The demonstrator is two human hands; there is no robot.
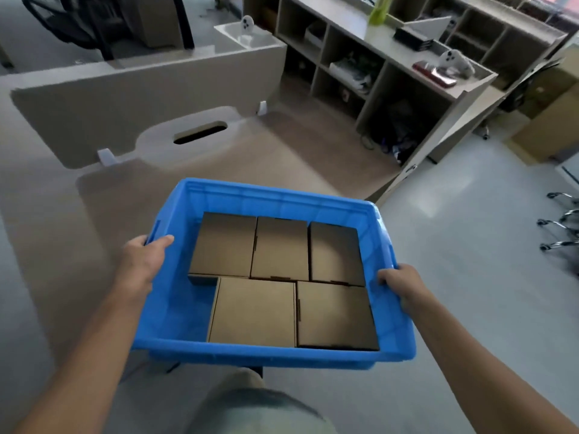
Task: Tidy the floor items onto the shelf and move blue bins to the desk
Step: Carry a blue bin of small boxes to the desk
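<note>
both hands grip the blue bin (388, 311) rims, left hand (142, 261), right hand (404, 285), held over the desk (94, 214) near edge. five cardboard boxes (253, 311) inside. shelf (385, 79) behind, contents blurry.

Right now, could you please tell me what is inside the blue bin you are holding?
The blue bin holds five closed cardboard boxes: three in the far row, two nearer. Bare floor shows at its near-left corner. Anything under or inside them is hidden.

One blue bin (269, 191) with five cardboard boxes (253, 311), three in its far row and two nearer. Two hands (142, 261) (404, 285). Two white controllers (248, 23) (456, 61), one green bottle (377, 9).
</note>
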